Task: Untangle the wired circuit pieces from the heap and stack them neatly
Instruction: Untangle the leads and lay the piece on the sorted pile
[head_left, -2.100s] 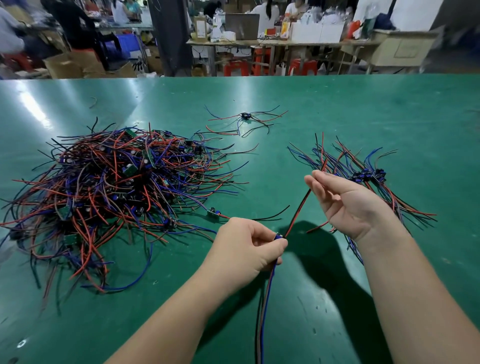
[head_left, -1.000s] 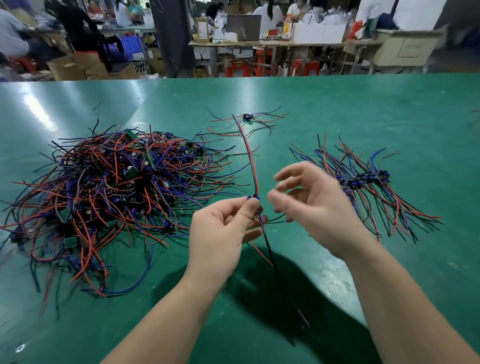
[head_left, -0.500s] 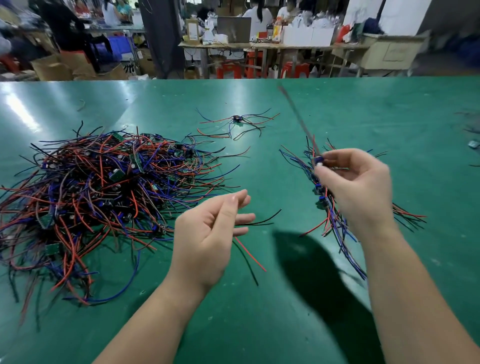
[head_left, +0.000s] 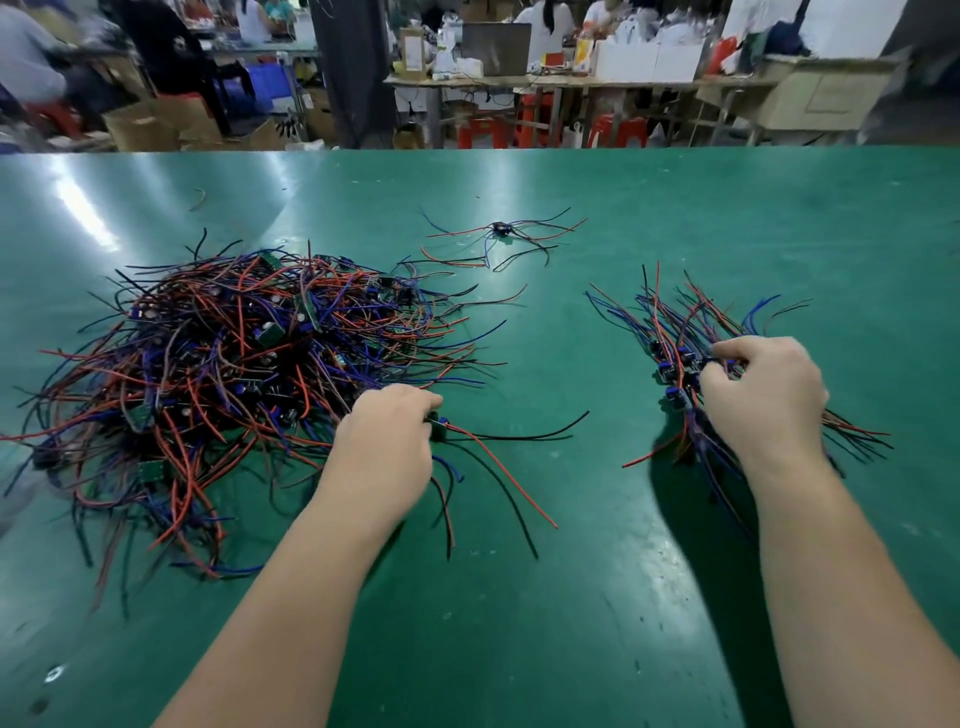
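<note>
Left hand (head_left: 384, 441): fingers curled, pinching a small circuit piece (head_left: 440, 425) at the 3 o'clock edge of the heap (head_left: 234, 374). The piece's red and black wires trail loose toward 5 o'clock on the table (head_left: 571, 597).

Right hand (head_left: 763, 395): fingers curled onto the top of the stack (head_left: 675, 358). It appears to grip one of the pieces there, though the exact hold is hidden.

Location: the heap lies at 9 o'clock and the stack at 3 o'clock, well apart. A lone piece (head_left: 500, 228) sits at 12 o'clock.

Handling assessment: each piece is judged very light, a small stiff board with thin, limp wires that hook readily on neighbouring ones. Hold should be taken at the board itself, between thumb and fingertips. Pulling by a wire end would likely strain the joints and drag other pieces out. Lift slowly and let the wires slip free.
</note>
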